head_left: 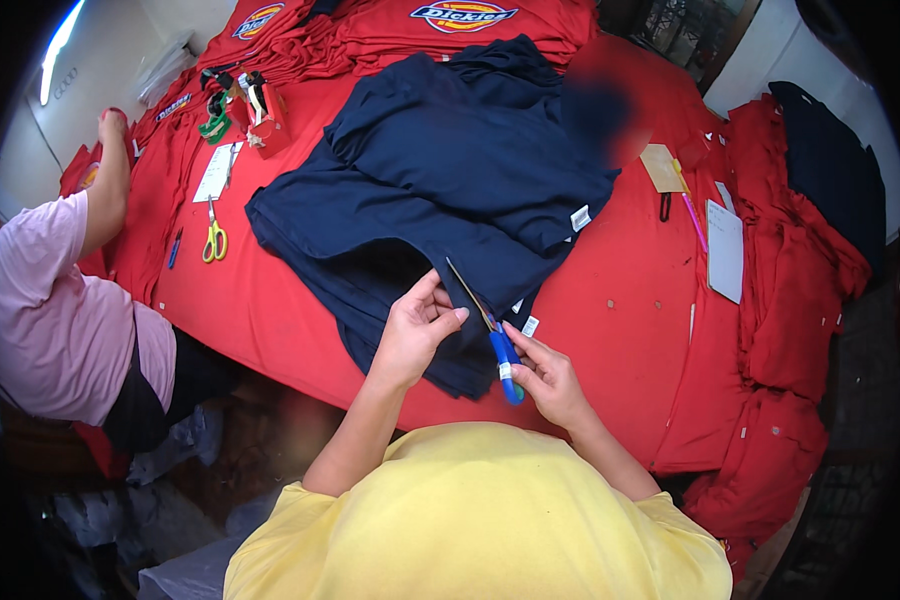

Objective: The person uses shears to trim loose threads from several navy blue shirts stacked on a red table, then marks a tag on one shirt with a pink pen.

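Navy garments [450, 190] lie in a loose pile across the red-covered table in front of me, with small white tags at their right edges. My left hand [418, 325] is closed, pinching the near edge of the top garment between thumb and fingers. In my right hand [550, 375] is a pair of blue-handled scissors [505, 360]. Its metal blades point up and to the left, lying over the navy cloth close to my left fingertips. How far the blades are parted I cannot make out.
Yellow-handled scissors [214, 240], a blue pen [175, 249] and red tape dispensers [265, 118] lie at left. A co-worker in a pink shirt [45, 300] stands there. Red garments [790, 270] and a white clipboard-like board [725, 250] are at right. More red garments [370, 45] lie at the back.
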A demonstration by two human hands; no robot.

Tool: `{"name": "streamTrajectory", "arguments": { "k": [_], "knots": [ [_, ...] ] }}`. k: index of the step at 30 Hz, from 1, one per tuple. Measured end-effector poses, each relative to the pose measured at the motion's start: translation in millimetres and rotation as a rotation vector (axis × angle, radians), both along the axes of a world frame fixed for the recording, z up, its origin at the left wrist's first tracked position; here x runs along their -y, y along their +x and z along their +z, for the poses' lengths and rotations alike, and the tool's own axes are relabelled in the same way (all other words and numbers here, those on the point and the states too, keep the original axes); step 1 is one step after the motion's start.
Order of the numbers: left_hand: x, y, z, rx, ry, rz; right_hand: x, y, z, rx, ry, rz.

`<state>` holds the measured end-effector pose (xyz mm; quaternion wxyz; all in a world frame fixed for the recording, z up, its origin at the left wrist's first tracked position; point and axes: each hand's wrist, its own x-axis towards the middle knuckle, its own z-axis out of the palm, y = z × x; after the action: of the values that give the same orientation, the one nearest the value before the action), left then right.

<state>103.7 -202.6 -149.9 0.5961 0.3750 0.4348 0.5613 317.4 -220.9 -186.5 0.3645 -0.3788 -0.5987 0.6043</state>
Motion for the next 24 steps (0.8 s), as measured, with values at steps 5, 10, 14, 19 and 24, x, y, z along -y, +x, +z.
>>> {"name": "streamTrajectory", "arguments": {
  "k": [5,10,14,19,24],
  "knots": [
    [-2,3,-3,-0.029,0.066,0.126,-2,10,3,-0.032,-0.328,0.085],
    [-2,-4,1,-0.223,0.1,0.118,-2,6,0,0.088,0.07,0.06],
    [2,0,2,-0.112,0.076,0.053,-9,4,3,0.084,0.065,0.064],
    [0,-4,-4,-0.098,0.086,0.134,-13,7,-1,0.146,-0.044,0.074],
    [0,-10,-3,-0.208,0.096,0.158,-18,2,14,0.237,0.203,0.11]
  ]
}}
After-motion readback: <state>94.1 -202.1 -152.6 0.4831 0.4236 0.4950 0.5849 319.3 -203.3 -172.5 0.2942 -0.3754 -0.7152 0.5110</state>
